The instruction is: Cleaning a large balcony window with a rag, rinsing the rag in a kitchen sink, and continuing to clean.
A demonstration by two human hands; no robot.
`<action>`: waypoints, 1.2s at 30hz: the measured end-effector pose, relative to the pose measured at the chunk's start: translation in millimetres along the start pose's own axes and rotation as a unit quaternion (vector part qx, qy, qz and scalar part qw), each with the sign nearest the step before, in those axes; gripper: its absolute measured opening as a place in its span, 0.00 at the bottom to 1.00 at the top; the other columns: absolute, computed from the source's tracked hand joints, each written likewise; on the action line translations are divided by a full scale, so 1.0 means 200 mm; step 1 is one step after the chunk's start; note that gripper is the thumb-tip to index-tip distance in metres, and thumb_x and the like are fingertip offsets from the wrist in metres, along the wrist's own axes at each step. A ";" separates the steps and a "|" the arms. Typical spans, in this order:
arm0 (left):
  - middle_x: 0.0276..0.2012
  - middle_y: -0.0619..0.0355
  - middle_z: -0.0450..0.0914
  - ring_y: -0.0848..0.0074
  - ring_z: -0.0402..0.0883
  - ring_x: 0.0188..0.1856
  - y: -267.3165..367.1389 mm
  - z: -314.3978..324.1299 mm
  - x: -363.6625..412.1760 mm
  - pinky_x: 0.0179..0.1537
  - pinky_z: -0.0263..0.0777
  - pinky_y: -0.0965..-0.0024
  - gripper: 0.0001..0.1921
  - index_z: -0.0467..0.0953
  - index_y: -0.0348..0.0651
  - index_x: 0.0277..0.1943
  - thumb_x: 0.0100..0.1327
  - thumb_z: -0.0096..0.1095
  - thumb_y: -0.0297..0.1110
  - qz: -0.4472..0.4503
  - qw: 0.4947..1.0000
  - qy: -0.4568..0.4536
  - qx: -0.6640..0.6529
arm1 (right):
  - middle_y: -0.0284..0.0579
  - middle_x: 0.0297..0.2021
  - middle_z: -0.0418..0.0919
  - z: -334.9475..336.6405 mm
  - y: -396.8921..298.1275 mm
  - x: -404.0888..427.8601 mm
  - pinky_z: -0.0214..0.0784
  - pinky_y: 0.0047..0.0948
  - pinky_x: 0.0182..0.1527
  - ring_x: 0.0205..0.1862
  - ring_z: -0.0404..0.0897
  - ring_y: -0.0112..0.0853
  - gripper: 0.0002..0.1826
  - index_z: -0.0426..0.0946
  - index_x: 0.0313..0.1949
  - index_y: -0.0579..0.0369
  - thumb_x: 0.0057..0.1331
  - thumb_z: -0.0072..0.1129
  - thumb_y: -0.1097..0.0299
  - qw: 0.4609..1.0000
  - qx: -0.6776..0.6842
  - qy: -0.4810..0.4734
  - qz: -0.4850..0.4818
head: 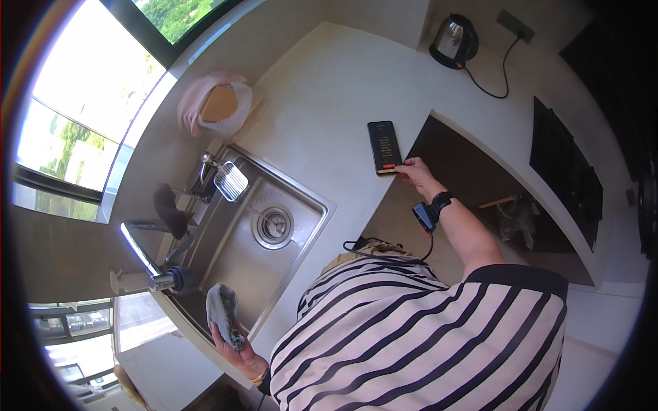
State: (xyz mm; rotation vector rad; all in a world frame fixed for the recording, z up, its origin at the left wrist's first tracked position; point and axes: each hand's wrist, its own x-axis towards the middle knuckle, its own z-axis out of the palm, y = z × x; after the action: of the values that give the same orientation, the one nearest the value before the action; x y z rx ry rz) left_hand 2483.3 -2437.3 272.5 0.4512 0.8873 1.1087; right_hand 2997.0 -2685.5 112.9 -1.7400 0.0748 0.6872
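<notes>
My left hand (237,353) holds a folded grey cloth (222,311) over the near corner of the stainless steel sink (241,241). A wet patch surrounds the strainer (272,228) in the basin. On the right, the fingers of my right hand (417,173) touch the lower corner of a black smartphone (384,149). The phone lies face up near the edge of the pale countertop (329,103), its lit screen bearing writing and a red button. Whether those fingers grip the phone or only rest on it is unclear.
A chrome faucet (141,251) and a wire soap rack (231,181) stand along the sink's window side. Behind them sits a pink-wrapped bundle (213,105). A corded electric kettle (452,43) occupies the far corner. A cable runs from the device (424,216) on my right wrist.
</notes>
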 end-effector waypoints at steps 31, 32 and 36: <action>0.50 0.43 0.73 0.58 0.73 0.52 -0.05 -0.06 0.71 0.57 0.68 0.55 0.15 0.66 0.29 0.52 0.69 0.40 0.30 -0.066 0.983 -0.127 -0.115 | 0.43 0.25 0.75 0.09 -0.01 0.30 0.64 0.32 0.22 0.23 0.74 0.28 0.22 0.74 0.28 0.66 0.46 0.72 0.59 0.992 0.079 0.082 0.051; 0.47 0.45 0.75 0.62 0.78 0.45 -0.10 0.07 0.64 0.46 0.77 0.61 0.14 0.67 0.31 0.50 0.68 0.43 0.31 -0.077 0.994 -0.070 -0.045 | 0.36 0.18 0.69 0.01 -0.03 0.25 0.53 0.28 0.17 0.17 0.65 0.24 0.20 0.72 0.21 0.56 0.47 0.70 0.54 0.990 0.089 0.086 0.062; 0.42 0.54 0.76 0.71 0.77 0.42 -0.14 -0.07 0.69 0.45 0.72 0.71 0.13 0.70 0.34 0.47 0.59 0.47 0.19 0.051 0.996 -0.021 0.075 | 0.26 0.09 0.54 -0.11 -0.08 0.25 0.40 0.26 0.14 0.11 0.51 0.19 0.26 0.58 0.10 0.46 0.57 0.61 0.53 0.981 -0.083 0.159 -0.080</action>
State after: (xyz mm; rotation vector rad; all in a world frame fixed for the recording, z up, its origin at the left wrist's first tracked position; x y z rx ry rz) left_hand 2510.8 -2326.2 190.5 0.6483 0.9228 1.1253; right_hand 3054.4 -2685.5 106.0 -1.9811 0.0994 0.3007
